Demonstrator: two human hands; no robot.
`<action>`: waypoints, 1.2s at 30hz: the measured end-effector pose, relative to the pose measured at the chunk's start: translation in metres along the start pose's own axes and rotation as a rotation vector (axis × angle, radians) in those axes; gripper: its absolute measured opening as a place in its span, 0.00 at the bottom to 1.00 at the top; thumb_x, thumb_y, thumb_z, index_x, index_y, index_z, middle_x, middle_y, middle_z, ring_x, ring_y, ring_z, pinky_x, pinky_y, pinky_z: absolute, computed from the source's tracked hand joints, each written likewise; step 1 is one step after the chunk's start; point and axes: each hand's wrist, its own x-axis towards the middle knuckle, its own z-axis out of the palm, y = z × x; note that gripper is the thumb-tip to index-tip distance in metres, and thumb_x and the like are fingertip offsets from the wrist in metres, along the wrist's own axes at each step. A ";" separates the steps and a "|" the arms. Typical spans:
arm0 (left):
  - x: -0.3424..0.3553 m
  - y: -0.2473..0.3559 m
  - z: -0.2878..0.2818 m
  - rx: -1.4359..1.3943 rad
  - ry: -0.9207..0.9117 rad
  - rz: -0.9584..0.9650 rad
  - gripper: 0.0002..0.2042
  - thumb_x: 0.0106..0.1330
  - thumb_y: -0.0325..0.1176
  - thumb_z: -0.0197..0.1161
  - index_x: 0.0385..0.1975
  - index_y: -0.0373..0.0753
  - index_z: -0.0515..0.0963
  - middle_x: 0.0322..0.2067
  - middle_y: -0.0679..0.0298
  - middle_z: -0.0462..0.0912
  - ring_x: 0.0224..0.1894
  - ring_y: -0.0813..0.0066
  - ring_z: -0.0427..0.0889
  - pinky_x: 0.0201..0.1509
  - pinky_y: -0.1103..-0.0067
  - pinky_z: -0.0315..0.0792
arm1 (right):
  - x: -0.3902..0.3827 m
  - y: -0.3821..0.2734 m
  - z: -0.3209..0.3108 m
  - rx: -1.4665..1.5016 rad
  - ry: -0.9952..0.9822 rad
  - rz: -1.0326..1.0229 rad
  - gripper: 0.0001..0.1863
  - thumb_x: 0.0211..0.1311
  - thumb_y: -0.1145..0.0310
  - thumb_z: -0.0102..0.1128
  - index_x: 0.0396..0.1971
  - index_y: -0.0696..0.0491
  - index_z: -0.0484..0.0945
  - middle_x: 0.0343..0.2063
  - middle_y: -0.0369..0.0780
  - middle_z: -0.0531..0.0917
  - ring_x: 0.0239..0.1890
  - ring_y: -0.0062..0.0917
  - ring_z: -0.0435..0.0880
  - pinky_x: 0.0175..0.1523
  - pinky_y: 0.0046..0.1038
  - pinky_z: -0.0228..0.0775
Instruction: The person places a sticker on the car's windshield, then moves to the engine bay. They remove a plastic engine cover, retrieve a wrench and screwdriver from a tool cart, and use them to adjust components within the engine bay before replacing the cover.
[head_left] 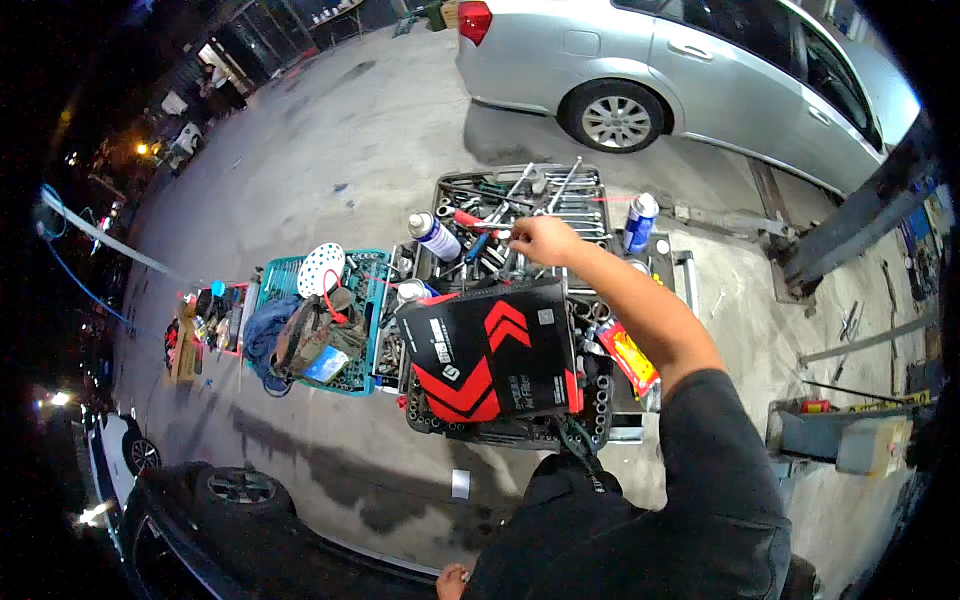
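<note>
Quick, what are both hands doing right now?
Right hand: curled over the tools; whether it grips one cannot be told.
Left hand: partly hidden; open or closed, cannot tell.

Head fisheye, looks down and forward past wearer's torso (pixel 640 545). Right hand (pixel 545 241) and wrenches (pixel 566 184) close, mid-frame; silver car (pixel 600 55) farther, up top. Left rim seems too dark to read.

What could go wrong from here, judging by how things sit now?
The right hand is down among jumbled loose tools, so knuckles could get scraped or a wrong piece dislodged.

The blue-and-white spray can is close to the forearm and might be knocked.

The black-and-red box lies across part of the sockets; a bump could shift it onto small parts.
</note>
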 end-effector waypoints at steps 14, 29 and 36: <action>-0.004 0.049 0.051 -0.057 0.060 -0.204 0.16 0.74 0.36 0.57 0.53 0.30 0.77 0.52 0.57 0.82 0.51 0.66 0.80 0.56 0.73 0.75 | 0.086 0.017 0.105 -0.452 -0.574 -0.013 0.34 0.53 0.46 0.74 0.51 0.55 0.77 0.43 0.48 0.87 0.47 0.46 0.87 0.50 0.45 0.79; 0.010 0.075 0.069 -0.065 0.049 -0.185 0.14 0.74 0.36 0.57 0.50 0.31 0.78 0.47 0.58 0.83 0.47 0.66 0.80 0.53 0.73 0.75 | 0.057 0.013 0.078 -0.419 -0.527 0.197 0.29 0.61 0.48 0.65 0.50 0.57 0.79 0.48 0.48 0.87 0.51 0.43 0.87 0.54 0.42 0.80; 0.010 0.081 0.071 -0.054 0.053 -0.184 0.14 0.74 0.36 0.58 0.49 0.31 0.79 0.45 0.58 0.83 0.46 0.66 0.81 0.52 0.72 0.75 | 0.056 0.011 0.070 -0.388 -0.492 0.175 0.31 0.61 0.45 0.65 0.52 0.56 0.78 0.47 0.49 0.87 0.51 0.45 0.86 0.54 0.45 0.79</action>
